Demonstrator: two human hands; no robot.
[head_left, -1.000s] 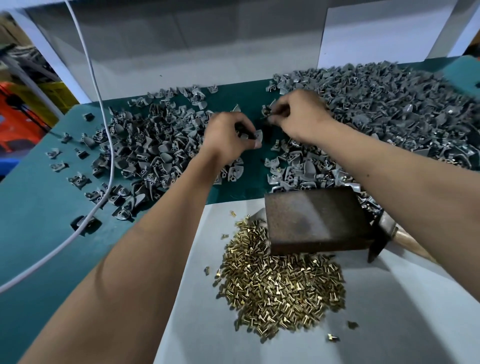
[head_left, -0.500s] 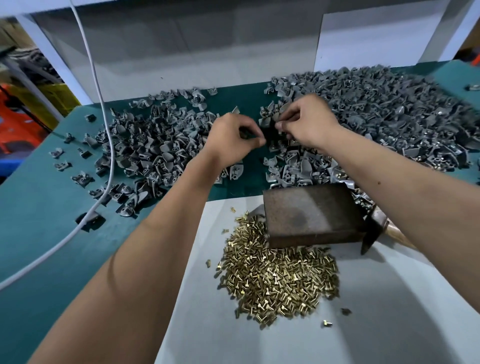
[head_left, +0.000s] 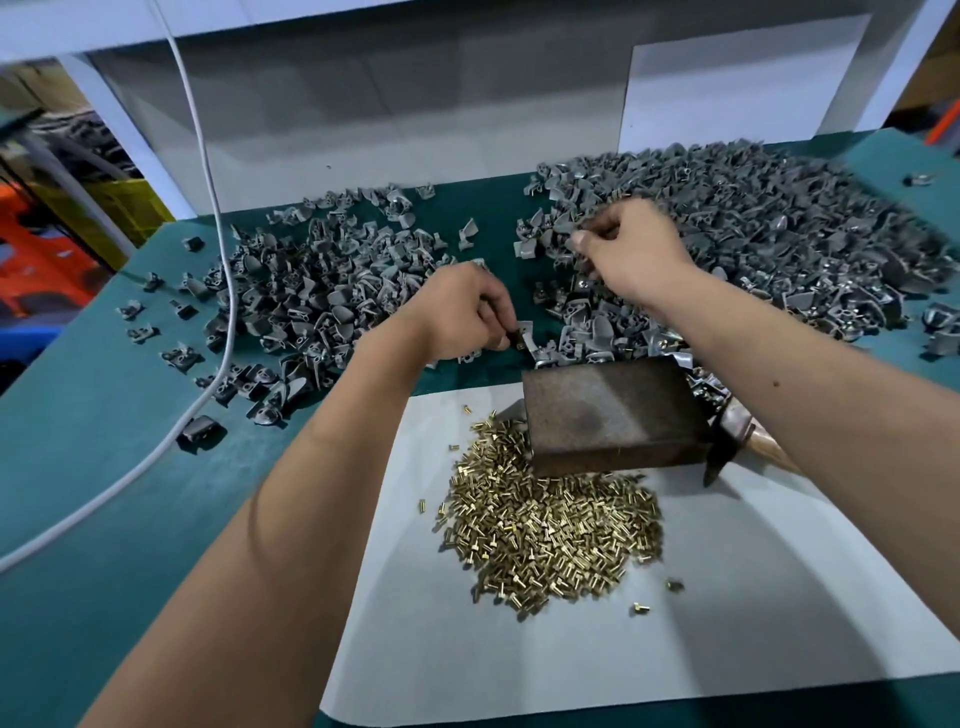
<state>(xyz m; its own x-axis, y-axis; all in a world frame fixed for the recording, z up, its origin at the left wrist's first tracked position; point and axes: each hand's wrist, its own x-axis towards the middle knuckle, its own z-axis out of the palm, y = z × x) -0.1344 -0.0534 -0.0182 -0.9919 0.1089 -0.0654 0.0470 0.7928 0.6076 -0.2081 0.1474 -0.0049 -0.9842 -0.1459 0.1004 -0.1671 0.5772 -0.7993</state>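
Note:
My left hand (head_left: 464, 312) pinches a small grey plastic part (head_left: 523, 336) just beyond the brown metal block (head_left: 610, 415). My right hand (head_left: 626, 249) reaches into the near edge of the big right pile of grey parts (head_left: 779, 223), fingers curled and pinching at a grey piece (head_left: 569, 224) there. A second pile of grey parts (head_left: 311, 291) lies to the left. A heap of small brass pins (head_left: 550, 525) sits on a white sheet (head_left: 727, 623) in front of me.
A wooden-handled tool (head_left: 748, 431) lies against the block's right side. A white cable (head_left: 208, 291) runs down over the left pile and across the green table (head_left: 104, 493). Stray grey parts (head_left: 156, 322) are scattered at far left. A white wall panel (head_left: 415, 119) rises behind.
My hands were together holding one part between the piles. They have separated: the left dropped toward the block with the part, the right moved back into the right pile.

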